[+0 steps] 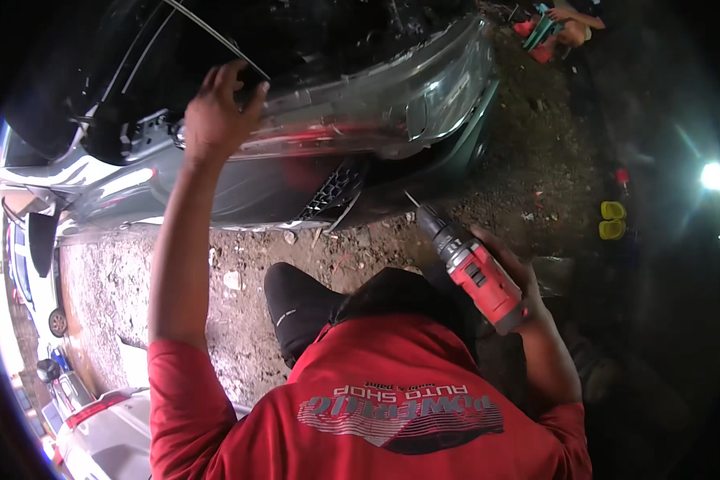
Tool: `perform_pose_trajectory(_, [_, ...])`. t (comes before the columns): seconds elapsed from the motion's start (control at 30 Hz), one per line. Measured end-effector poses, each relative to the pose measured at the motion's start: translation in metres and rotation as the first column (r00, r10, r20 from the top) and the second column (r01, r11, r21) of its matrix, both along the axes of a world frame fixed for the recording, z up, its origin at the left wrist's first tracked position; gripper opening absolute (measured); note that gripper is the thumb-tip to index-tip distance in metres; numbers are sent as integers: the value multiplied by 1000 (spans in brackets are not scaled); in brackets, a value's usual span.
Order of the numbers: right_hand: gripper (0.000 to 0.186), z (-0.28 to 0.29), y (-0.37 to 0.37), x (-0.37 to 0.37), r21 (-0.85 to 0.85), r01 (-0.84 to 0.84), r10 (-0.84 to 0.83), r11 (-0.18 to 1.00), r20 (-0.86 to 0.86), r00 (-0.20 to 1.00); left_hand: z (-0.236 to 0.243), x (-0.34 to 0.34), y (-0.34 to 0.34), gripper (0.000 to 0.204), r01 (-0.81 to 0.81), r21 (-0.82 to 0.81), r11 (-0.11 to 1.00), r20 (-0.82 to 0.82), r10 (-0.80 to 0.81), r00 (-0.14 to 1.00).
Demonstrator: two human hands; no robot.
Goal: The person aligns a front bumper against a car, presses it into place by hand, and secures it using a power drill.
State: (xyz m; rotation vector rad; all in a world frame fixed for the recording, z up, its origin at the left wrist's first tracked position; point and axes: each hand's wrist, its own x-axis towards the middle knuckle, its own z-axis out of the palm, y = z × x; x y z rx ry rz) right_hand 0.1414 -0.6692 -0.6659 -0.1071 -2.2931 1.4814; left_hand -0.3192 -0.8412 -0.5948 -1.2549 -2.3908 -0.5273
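My right hand [508, 260] grips a red and black cordless drill [480, 280]. A thin bit [411, 198] in its chuck points toward the lower front of a dark car [264, 188], apart from it. My left hand [220, 116] reaches over the car's upper edge with thumb and fingers spread. Its fingertips are at the lower end of a thin metal rod [224, 42]; whether they touch it I cannot make out. Below lies a black mesh grille piece [332, 192]. A glossy, clear-looking light or panel [448, 84] curves along the car's right end.
Rough dirt ground [248, 272] with pebbles lies between me and the car. Yellow clogs [612, 220] sit at the right, near a bright lamp [716, 176]. Another person [572, 28] crouches at the upper right. A white car [28, 264] and a silver vehicle [108, 440] stand left.
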Motion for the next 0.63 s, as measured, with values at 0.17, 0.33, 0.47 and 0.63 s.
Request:
perform_pose_trajectory(0.17, [90, -59, -34, -45, 238, 42, -39, 970, -17, 999, 3, -26, 5, 58, -62, -290, 955, 13, 68, 998])
perform_pose_trajectory(0.33, [91, -101, -67, -70, 365, 130, -90, 922, -127, 988, -13, -40, 11, 71, -66, -199, 978, -129, 41, 991])
perform_pose_trajectory(0.47, [88, -97, -99, -86, 385, 281, -198, 879, -240, 950, -3, -42, 19, 76, -22, -296, 955, 1, 24, 1000])
perform_pose_trajectory(0.63, [95, -88, -110, -97, 371, 317, -297, 873, -111, 948, 5, -33, 23, 81, -113, -447, 887, -69, 92, 993])
